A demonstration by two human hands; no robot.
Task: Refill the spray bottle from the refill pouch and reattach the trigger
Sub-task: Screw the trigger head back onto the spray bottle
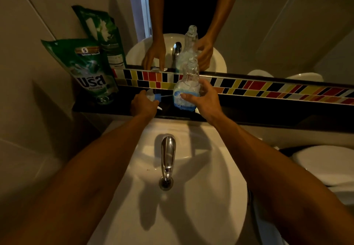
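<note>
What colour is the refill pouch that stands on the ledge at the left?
Green, with white lettering; the refill pouch shows best in the head view.

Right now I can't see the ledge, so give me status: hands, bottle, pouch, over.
Left hand on trigger head, lying on ledge. Right hand holds spray bottle upright, neck open. Refill pouch untouched at wall. Nothing in the way.
</note>
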